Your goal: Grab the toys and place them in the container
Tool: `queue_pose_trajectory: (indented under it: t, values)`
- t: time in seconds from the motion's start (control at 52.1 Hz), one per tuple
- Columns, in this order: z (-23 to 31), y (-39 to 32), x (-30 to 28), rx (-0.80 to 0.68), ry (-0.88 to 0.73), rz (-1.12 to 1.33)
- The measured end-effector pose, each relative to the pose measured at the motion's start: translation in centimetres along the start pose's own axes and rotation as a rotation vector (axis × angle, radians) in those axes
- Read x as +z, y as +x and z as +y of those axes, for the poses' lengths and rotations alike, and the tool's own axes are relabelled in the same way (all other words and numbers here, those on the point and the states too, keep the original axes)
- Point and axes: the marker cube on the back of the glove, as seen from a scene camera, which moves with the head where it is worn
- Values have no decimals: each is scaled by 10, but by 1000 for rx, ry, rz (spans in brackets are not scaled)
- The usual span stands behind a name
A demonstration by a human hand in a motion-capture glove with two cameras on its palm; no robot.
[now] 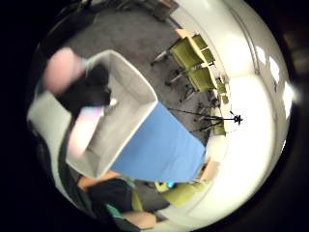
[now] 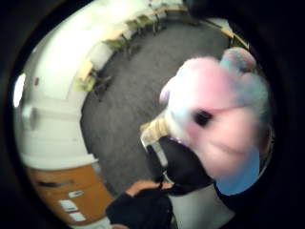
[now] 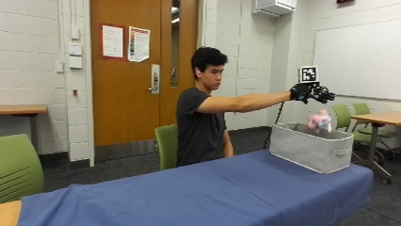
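While the person's arm is stretched straight out in the outside view, the gloved right hand (image 3: 311,92) sits well above the grey fabric bin (image 3: 310,147), fingers spread out and nothing in the grip. The bin stands at the far end of the counter (image 3: 206,193), which is covered with a blue cloth. A pink plush toy (image 3: 319,120) is in the air between hand and bin, just over the bin's rim, touching neither as far as I can tell. It's a soft pastel blur here, mostly pink with a bit of white.

From the little finger side palm view you get what the outside view can't: a look down into the bin (image 1: 126,110), open and pale grey inside, with the blue cloth (image 1: 164,145) next to it. The toy (image 1: 63,70) is a pink blob at the bin's edge, with black glove fingers (image 1: 87,92) beside it.

Over in the thumb side palm view the toy (image 2: 219,119) fills a lot of the picture, so you finally see detail: fuzzy pink and white fur with pale blue patches and a small black eye.
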Motion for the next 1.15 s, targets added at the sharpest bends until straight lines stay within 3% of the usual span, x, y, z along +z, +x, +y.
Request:
queue_pose_trajectory:
  t: [0.077, 0.192, 0.288, 0.346, 0.519, 0.595, 0.672, 0.711, 0.903, 1.153]
  values:
    - [8, 9, 1, -78, 7, 2]
    - [21, 18, -7, -25, 25, -67]
    - [33, -28, -15, 26, 35, -59]
    - [49, -32, -20, -15, 52, -107]
    - [108, 57, -16, 61, 57, 5]
    - [139, 82, -17, 4, 57, -58]
    - [170, 144, -3, 298, 66, 120]
    - [184, 163, 2, 372, 69, 157]
    - [255, 220, 28, 499, 41, 149]
    - [283, 240, 42, 542, 25, 116]
